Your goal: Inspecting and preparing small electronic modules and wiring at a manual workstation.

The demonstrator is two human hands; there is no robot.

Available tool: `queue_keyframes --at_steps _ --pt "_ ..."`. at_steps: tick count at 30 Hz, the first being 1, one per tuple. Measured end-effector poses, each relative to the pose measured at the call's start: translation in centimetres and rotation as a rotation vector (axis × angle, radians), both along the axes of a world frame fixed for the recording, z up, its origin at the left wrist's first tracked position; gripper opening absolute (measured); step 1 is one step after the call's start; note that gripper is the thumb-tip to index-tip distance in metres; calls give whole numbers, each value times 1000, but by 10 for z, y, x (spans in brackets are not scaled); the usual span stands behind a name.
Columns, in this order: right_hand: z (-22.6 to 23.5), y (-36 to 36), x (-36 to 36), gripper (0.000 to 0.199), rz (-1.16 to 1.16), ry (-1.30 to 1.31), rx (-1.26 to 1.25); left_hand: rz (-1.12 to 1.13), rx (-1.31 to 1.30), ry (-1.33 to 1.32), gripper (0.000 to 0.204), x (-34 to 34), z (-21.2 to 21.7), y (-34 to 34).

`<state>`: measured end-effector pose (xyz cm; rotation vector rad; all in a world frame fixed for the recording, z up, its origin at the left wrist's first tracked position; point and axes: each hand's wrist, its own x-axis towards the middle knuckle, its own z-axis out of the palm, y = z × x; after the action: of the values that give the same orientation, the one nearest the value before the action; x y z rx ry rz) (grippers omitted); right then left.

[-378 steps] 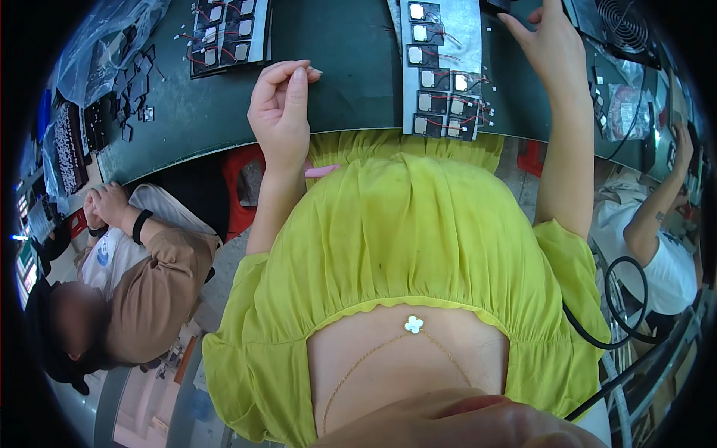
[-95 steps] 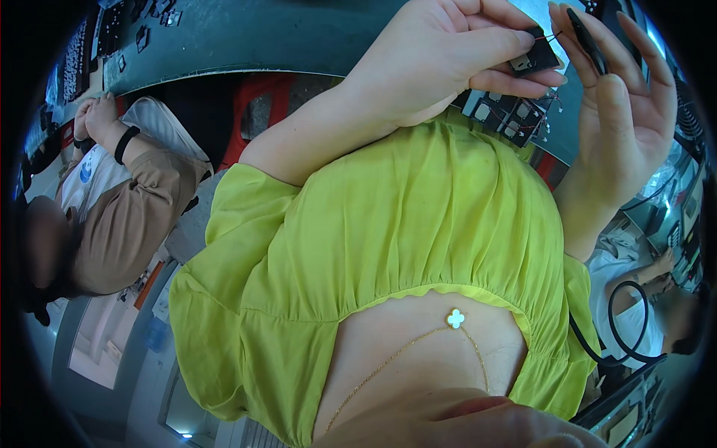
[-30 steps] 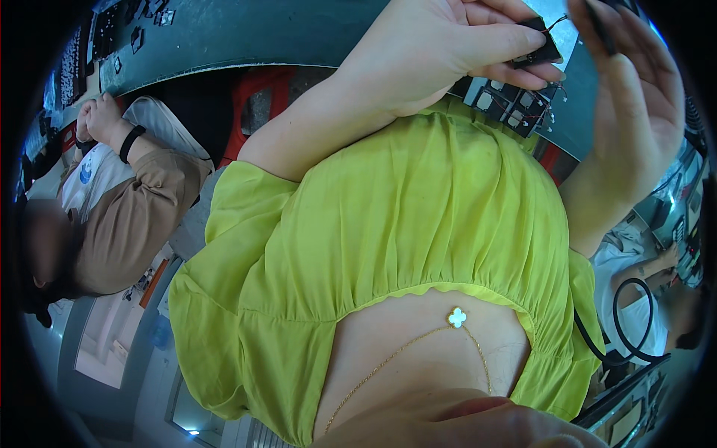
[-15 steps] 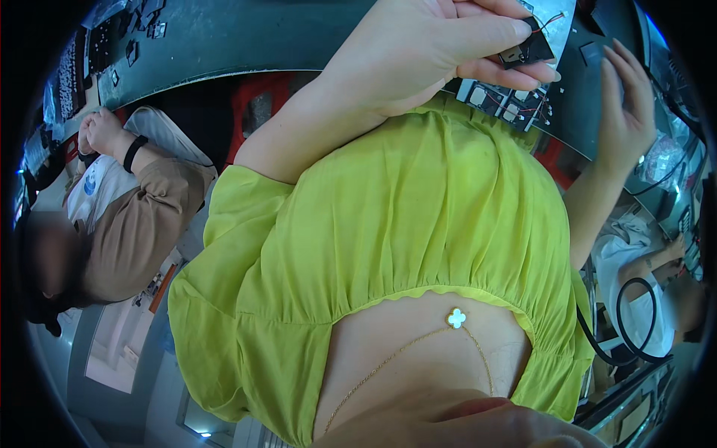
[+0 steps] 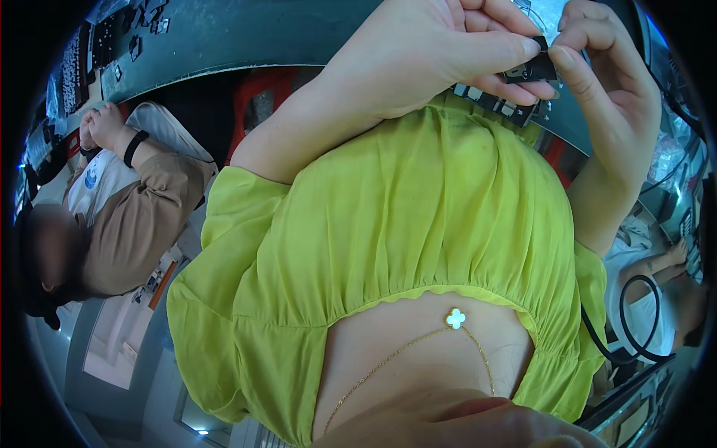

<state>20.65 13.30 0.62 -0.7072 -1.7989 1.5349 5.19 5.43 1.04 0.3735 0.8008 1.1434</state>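
Observation:
My left hand (image 5: 485,52) pinches a small black rectangular part (image 5: 532,72) between its thumb and fingers, above the near edge of the bench. My right hand (image 5: 609,71) is at that part's right edge, thumb and fingertip pressed together. A thin reddish wire (image 5: 544,51) runs from the black part into this pinch; its end is hidden by the fingers. Beneath my left hand lie several similar black parts with pale squares (image 5: 502,107), partly covered by the hand.
A dark green bench (image 5: 246,45) runs across the top, with small black pieces (image 5: 153,16) at its far left. One person (image 5: 142,216) sits at the left, another (image 5: 650,299) at the lower right. A clear plastic bag (image 5: 667,157) and a looping black cable (image 5: 624,321) are on the right.
My right hand has come in from the right, its fingers closing on the wire beside the black part. My left hand still holds that part, slightly lower and tilted differently.

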Motion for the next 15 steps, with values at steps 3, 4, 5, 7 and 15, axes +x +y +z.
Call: queue_keyframes --at_steps 3,4,5,7,15 --pt "1 4 2 14 -19 -37 -66 7 13 31 15 3 2 2" --pt "1 5 2 13 -20 -44 -92 7 11 33 15 3 3 1" --pt "0 6 2 13 -21 -52 -117 13 5 36 15 4 3 1" --pt "-1 7 3 12 -23 -71 -166 26 -7 37 15 4 3 1" --pt "-1 12 5 9 -24 -147 -360 36 38 66 15 4 -4 0"
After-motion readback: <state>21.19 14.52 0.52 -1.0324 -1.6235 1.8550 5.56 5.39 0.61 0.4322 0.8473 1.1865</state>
